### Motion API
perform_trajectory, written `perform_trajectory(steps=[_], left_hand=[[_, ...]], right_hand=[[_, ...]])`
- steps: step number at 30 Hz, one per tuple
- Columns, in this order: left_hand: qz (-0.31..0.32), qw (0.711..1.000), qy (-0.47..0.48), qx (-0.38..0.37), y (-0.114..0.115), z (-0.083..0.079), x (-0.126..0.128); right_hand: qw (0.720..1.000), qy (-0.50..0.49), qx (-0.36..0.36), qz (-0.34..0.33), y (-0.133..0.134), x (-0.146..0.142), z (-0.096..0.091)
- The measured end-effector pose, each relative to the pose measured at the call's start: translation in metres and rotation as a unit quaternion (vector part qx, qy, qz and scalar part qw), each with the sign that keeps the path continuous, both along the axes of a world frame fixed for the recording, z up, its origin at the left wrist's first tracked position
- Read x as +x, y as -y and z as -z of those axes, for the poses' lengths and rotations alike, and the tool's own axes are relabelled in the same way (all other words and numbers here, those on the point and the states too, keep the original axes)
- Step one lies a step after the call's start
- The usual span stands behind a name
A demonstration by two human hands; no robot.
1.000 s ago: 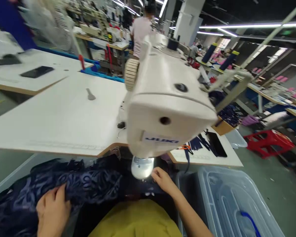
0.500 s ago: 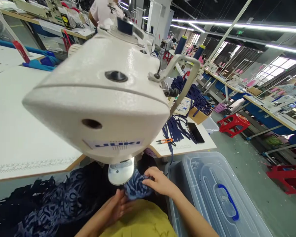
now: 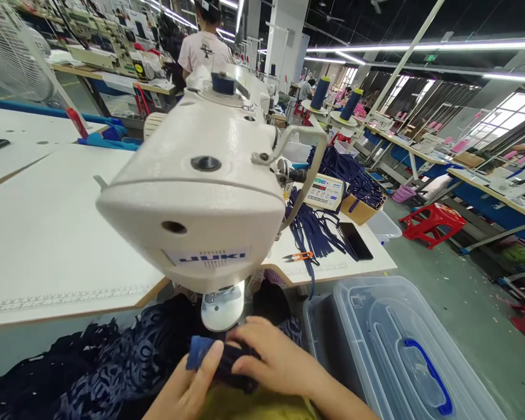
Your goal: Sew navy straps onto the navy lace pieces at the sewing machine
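My left hand [image 3: 195, 382] pinches a blue fabric edge [image 3: 196, 352] between thumb and fingers. Close beside it, my right hand [image 3: 273, 356] has its fingers curled over a dark navy piece of cloth [image 3: 236, 367], which seems joined to the blue edge. Both hands are low in the view, just below the sewing head [image 3: 224, 308] of a white JUKI sewing machine [image 3: 192, 204]. A pile of navy and blue patterned fabric [image 3: 126, 344] hangs to the left. Yellow-green cloth [image 3: 258, 405] lies beneath my hands.
The white table [image 3: 61, 233] spreads left of the machine. To the right lie orange thread snips [image 3: 298, 256], navy straps [image 3: 317, 230], a phone [image 3: 355, 240] and a control panel [image 3: 324, 191]. A lidded transparent plastic box [image 3: 376, 350] stands near my right arm. A co-worker [image 3: 206, 49] is beyond the machine.
The patterned blue fabric has left my right fingers, which now hold dark navy cloth. My left hand has turned and closed on the blue edge. My view has shifted slightly.
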State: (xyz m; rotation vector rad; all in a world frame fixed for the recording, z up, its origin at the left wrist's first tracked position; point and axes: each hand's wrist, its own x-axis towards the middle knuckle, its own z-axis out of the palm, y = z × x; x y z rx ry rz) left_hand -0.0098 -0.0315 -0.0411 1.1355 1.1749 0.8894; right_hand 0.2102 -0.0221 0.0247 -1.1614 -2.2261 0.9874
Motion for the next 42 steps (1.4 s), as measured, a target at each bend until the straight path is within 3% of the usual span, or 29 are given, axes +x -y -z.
perform_trajectory(steps=[2,5,9,12,16,19,21,23,24,25,28,30,33,37,42], left_hand=[[0.018,0.997,-0.050,0.063,0.001,-0.019,-0.004],[0.066,0.973,-0.155,0.155,-0.005,-0.055,-0.003],[0.094,0.978,-0.140,0.123,-0.014,-0.090,0.008],[0.081,0.982,-0.133,0.105,-0.018,-0.095,0.013],[0.034,0.977,-0.161,0.139,-0.020,-0.087,0.013],[0.056,0.984,-0.134,0.104,-0.017,-0.084,0.014],[0.006,0.981,-0.159,0.112,-0.014,-0.084,0.016],[-0.081,0.943,-0.243,0.211,-0.013,-0.086,0.017],[-0.121,0.900,-0.294,0.300,-0.014,-0.087,0.017],[-0.146,0.838,-0.342,0.399,-0.016,-0.088,0.016],[-0.086,0.647,-0.426,0.626,-0.026,-0.088,0.014],[-0.019,0.583,-0.448,0.677,-0.033,-0.082,0.012],[-0.018,0.560,-0.485,0.671,-0.039,-0.063,0.010],[-0.050,0.571,-0.536,0.619,-0.038,-0.041,0.009],[-0.092,0.565,-0.518,0.636,-0.037,-0.047,0.014]], right_hand=[[0.999,-0.019,-0.026,0.006,0.003,-0.013,-0.008],[0.994,-0.066,-0.044,0.069,0.007,-0.014,-0.018],[0.977,-0.167,-0.061,0.120,0.004,-0.008,-0.028],[0.967,-0.185,-0.084,0.156,-0.005,-0.007,-0.033],[0.964,-0.137,-0.092,0.208,-0.009,-0.009,-0.034],[0.973,-0.123,-0.093,0.171,-0.009,-0.009,-0.034],[0.973,-0.140,-0.084,0.166,-0.012,-0.011,-0.032],[0.968,-0.128,-0.061,0.205,-0.018,-0.014,-0.030],[0.968,-0.107,-0.052,0.222,-0.022,-0.016,-0.029],[0.968,-0.084,-0.046,0.231,-0.026,-0.017,-0.028],[0.977,-0.041,-0.040,0.207,-0.036,-0.019,-0.026],[0.980,-0.043,-0.041,0.188,-0.041,-0.018,-0.027],[0.978,-0.098,-0.042,0.181,-0.046,-0.013,-0.028],[0.979,-0.138,0.005,0.153,-0.051,-0.005,-0.031],[0.987,-0.086,0.070,0.116,-0.058,-0.007,-0.033]])
